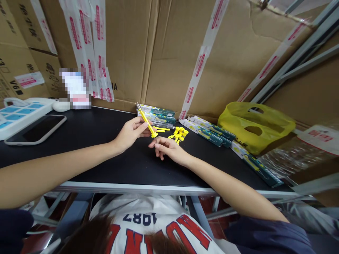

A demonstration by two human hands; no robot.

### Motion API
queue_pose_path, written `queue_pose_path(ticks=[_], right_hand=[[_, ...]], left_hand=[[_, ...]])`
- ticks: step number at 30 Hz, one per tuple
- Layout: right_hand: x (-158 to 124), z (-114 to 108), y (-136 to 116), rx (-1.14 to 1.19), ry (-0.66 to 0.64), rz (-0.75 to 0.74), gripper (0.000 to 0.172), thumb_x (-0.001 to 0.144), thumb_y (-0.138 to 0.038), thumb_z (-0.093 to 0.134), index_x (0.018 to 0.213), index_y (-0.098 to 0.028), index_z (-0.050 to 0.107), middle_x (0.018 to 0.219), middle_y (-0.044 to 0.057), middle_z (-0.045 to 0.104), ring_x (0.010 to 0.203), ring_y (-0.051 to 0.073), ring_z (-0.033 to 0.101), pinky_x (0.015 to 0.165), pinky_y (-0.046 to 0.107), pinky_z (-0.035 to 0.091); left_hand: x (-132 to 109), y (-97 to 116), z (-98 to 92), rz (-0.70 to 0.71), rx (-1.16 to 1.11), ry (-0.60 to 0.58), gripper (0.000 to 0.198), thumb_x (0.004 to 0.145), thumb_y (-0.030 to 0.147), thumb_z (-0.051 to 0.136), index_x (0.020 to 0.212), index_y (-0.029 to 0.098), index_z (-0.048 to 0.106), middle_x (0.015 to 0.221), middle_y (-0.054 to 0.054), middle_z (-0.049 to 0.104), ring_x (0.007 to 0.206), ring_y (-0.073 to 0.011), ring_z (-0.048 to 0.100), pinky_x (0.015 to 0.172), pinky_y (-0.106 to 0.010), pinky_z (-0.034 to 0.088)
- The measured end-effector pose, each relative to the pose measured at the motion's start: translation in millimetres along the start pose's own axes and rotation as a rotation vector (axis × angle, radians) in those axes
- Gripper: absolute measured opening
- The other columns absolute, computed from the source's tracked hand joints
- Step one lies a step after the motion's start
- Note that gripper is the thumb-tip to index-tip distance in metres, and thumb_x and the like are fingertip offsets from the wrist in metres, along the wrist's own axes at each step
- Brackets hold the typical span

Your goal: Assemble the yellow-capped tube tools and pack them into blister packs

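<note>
My left hand (131,133) is closed around a slim yellow plastic tube-shaped tool (147,124), held tilted over the table. Thin metal prongs stick out of the tool's upper end, and a yellow collar sits near its lower end. Just below that collar, my right hand (172,150) pinches a thin metal piece between thumb and fingers; its far end is hidden. Beyond my right hand lies a small pile of yellow plastic parts (180,133). Loose yellow sticks (162,129) and clear tubes (166,124) rest behind the hands.
Printed green and white boxes (159,112) lie at the back, with more boxes (212,132) to the right. A yellow plastic bag (254,123) stands at the back right. On the left are a phone (37,129) and a white power strip (25,114). Cardboard (174,53) walls the table's back.
</note>
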State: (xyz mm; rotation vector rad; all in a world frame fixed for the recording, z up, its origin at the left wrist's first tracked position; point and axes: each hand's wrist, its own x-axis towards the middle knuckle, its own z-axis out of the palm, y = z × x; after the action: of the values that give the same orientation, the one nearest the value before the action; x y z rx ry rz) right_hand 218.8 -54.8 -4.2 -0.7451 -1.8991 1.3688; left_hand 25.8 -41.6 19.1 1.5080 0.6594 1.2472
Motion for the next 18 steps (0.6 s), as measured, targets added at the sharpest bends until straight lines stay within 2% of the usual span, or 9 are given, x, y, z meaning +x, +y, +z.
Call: queue_pose_path(ticks=[3, 7, 10, 12, 14, 16, 18], right_hand=[[-0.4, 0.4, 1.2, -0.099, -0.004, -0.078, 0.028, 0.088, -0.043, 0.057, 0.092, -0.016, 0.064, 0.097, 0.004, 0.055, 0.064, 0.007, 0.053, 0.047, 0.019, 0.046], [-2.1, -0.5, 2.2, -0.250, -0.017, -0.142, 0.030, 0.092, -0.042, 0.051, 0.100, -0.017, 0.066, 0.101, 0.006, 0.053, 0.070, 0.009, 0.055, 0.050, 0.020, 0.048], [-3.9, -0.1, 0.6, -0.409, -0.034, -0.226, 0.031, 0.095, -0.039, 0.047, 0.103, -0.019, 0.068, 0.102, 0.008, 0.057, 0.090, 0.014, 0.058, 0.075, 0.028, 0.053], [-4.9, 0.6, -0.7, -0.497, -0.050, -0.288, 0.029, 0.096, -0.036, 0.046, 0.104, -0.020, 0.069, 0.102, 0.008, 0.058, 0.100, 0.017, 0.057, 0.093, 0.035, 0.048], [-6.0, 1.5, -1.6, -0.554, -0.079, -0.318, 0.028, 0.097, -0.032, 0.046, 0.108, -0.020, 0.068, 0.104, 0.008, 0.057, 0.104, 0.017, 0.056, 0.100, 0.038, 0.043], [-7.0, 2.5, -2.0, -0.583, -0.090, -0.320, 0.028, 0.096, -0.029, 0.047, 0.116, -0.020, 0.064, 0.110, 0.009, 0.056, 0.103, 0.017, 0.056, 0.098, 0.037, 0.045], [-7.7, 3.2, -2.1, -0.594, -0.066, -0.311, 0.030, 0.094, -0.029, 0.050, 0.121, -0.020, 0.060, 0.117, 0.009, 0.054, 0.099, 0.017, 0.057, 0.088, 0.034, 0.049]], left_hand=[[-0.4, 0.7, 0.5, 0.022, 0.003, -0.005, 0.035, 0.083, 0.045, 0.063, 0.097, 0.014, 0.055, 0.084, -0.005, 0.071, 0.082, -0.0168, 0.069, 0.081, -0.034, 0.056], [0.5, -1.1, 0.0, 0.073, 0.021, 0.035, 0.032, 0.084, 0.044, 0.062, 0.095, 0.015, 0.053, 0.080, -0.002, 0.067, 0.075, -0.0145, 0.068, 0.073, -0.028, 0.056], [0.3, -4.4, -0.5, 0.076, 0.025, 0.037, 0.031, 0.084, 0.044, 0.061, 0.094, 0.016, 0.052, 0.079, 0.000, 0.064, 0.072, -0.0130, 0.067, 0.067, -0.026, 0.056], [-0.7, -6.3, -0.4, 0.056, 0.030, 0.024, 0.029, 0.086, 0.044, 0.058, 0.094, 0.017, 0.051, 0.077, 0.001, 0.063, 0.069, -0.0126, 0.066, 0.063, -0.024, 0.056], [-1.9, -7.1, -0.1, 0.034, 0.034, 0.015, 0.027, 0.088, 0.043, 0.055, 0.095, 0.017, 0.050, 0.075, 0.001, 0.062, 0.066, -0.0120, 0.066, 0.059, -0.023, 0.055], [-2.6, -7.0, -0.1, 0.022, 0.031, 0.012, 0.025, 0.091, 0.042, 0.051, 0.095, 0.018, 0.048, 0.073, 0.003, 0.059, 0.062, -0.0112, 0.065, 0.054, -0.021, 0.054], [-2.6, -6.7, -0.5, 0.016, 0.031, 0.003, 0.022, 0.093, 0.040, 0.047, 0.094, 0.018, 0.046, 0.069, 0.005, 0.055, 0.057, -0.0098, 0.064, 0.051, -0.021, 0.053]])
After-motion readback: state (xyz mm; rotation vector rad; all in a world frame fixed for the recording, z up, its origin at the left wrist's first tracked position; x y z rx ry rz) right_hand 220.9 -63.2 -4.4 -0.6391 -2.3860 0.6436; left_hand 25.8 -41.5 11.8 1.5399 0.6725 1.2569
